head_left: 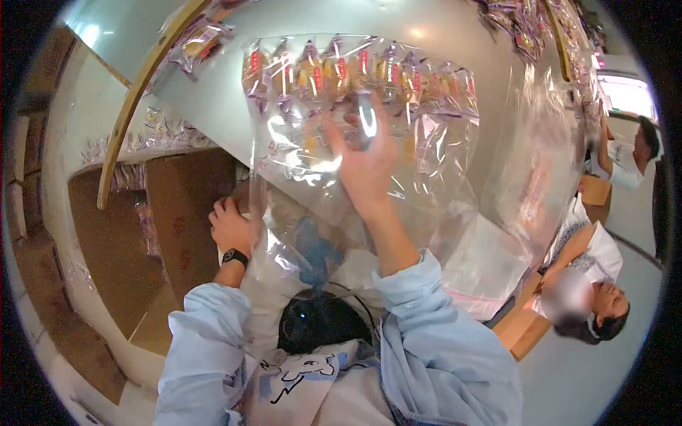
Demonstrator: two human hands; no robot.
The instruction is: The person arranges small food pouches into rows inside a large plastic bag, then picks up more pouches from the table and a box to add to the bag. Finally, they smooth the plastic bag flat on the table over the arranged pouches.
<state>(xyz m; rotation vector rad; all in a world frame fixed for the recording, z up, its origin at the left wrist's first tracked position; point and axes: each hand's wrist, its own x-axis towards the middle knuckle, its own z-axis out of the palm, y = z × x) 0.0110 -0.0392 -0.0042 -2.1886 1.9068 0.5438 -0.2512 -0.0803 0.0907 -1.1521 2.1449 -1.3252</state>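
Observation:
A large clear plastic bag (305, 149) lies on the metal table, with a row of small wrapped snack packets (341, 71) along its far end. My right hand (369, 167) reaches over the bag just below the packets, its thumb and fingers apart. A dark shiny patch shows beside its fingers; I cannot make out what it is. At the near left edge of the bag, my left hand (231, 228) rests beside a cardboard box, fingers slightly apart and bent. Whether the right hand is inside the bag or on top is unclear.
An open cardboard box (192, 206) with a few packets stands at left. Wooden strips (121, 128) edge the table, with loose packets (199, 42) beyond. More clear bags (533, 163) lie at right. Two people, one a nearby co-worker (593, 248), are at the right.

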